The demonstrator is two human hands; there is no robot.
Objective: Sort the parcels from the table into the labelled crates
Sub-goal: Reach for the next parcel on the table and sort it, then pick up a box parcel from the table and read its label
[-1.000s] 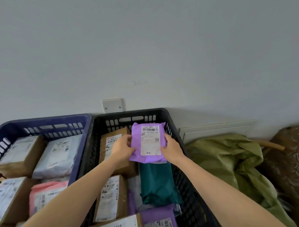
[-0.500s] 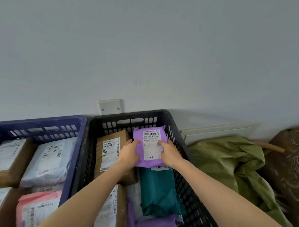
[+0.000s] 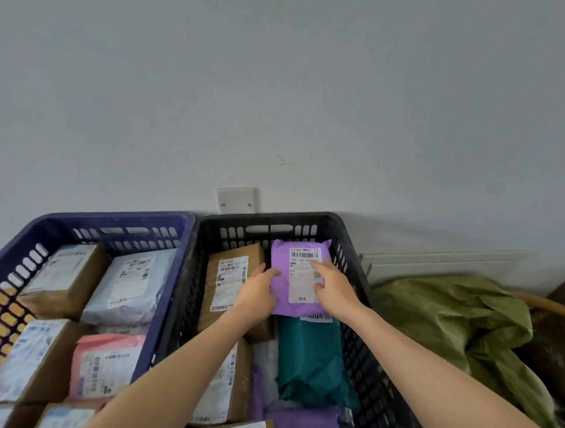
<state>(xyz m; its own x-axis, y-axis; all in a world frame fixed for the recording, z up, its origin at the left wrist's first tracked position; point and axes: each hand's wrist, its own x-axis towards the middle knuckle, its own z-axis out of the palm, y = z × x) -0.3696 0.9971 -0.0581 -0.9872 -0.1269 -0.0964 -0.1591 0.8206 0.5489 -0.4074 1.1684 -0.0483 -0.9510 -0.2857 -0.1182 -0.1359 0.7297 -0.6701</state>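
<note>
Purple parcel: in the black crate, far-R corner, approx. 1 o'clock of the crate's centre. Label side up, barcode toward 12 o'clock. I can't confirm whether it rests on the load below or is held just clear.
L hand: at the parcel's 9 o'clock edge. Thumb on the top face, fingers hidden below the edge; I read this as a pinch grip on the parcel.
R hand: at the parcel's 3 o'clock side. Index finger straight on the label, thumb also on the label. Remaining fingers hidden, so I can't tell whether it grips or only presses.
Brown box: same crate, at 9 o'clock of the purple parcel, just beside it, partly under the L hand.
Teal parcel: at 6 o'clock of the purple parcel; its far end runs under the purple parcel's near edge.
Blue crate: at 9 o'clock of the black crate, walls touching. Contents incl. a white mailer and a pink mailer.
Green bag: crumpled, at 3 o'clock of the black crate.
Wall plate: on the wall at 12 o'clock, above the join of the two crates.
</note>
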